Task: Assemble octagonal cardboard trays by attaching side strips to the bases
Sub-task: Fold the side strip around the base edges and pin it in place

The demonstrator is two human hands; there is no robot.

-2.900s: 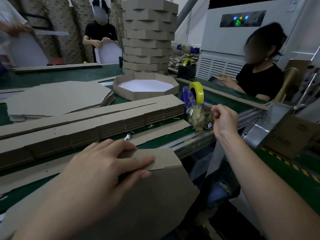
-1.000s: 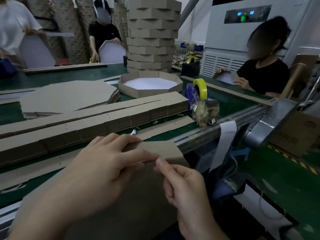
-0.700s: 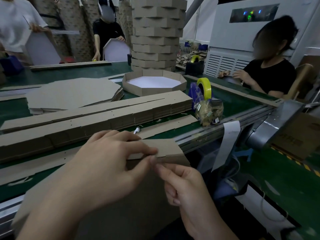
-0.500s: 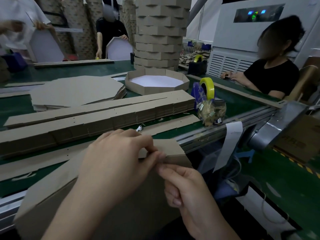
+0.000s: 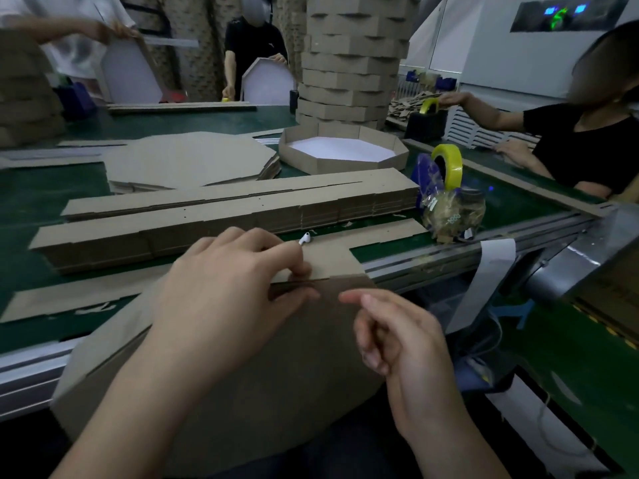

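**kraftnoob:** ok so where's the actual work happening? all I see is cardboard lol

**foldguy:** use the long stack of side strips (image 5: 242,216) on the green table (image 5: 45,188) as your anchor. On the near side of it, hanging off the table edge and tilted toward the camera wearer, is the big octagonal base (image 5: 276,375). One loose side strip (image 5: 332,261) lies just in front of the stack, and its end meets the base's top edge.

**kraftnoob:** and the hands?

**foldguy:** left hand (image 5: 228,288) is in front of the stack's middle. It pinches the strip to the base edge, with the fingers on the strip and the thumb on the base's face. Right hand (image 5: 397,337) is over the base, nearer than the stack's right end, fingers loosely curled and the index poking toward the seam. Nothing in it that I can see. Can't tell if the fingertip touches the cardboard.

**kraftnoob:** what's the little white thing?

**foldguy:** earbud (image 5: 304,239), lying between the stack and the left hand's fingertips. Behind the stack there's a pile of flat bases (image 5: 186,160) toward the left and a finished tray (image 5: 342,153) with a white inside toward the right. A tall tower of trays (image 5: 349,63) stands behind that. Off the stack's right end sits a yellow tape roll (image 5: 447,165) with a crinkly clear bag (image 5: 453,212) just in front of it.
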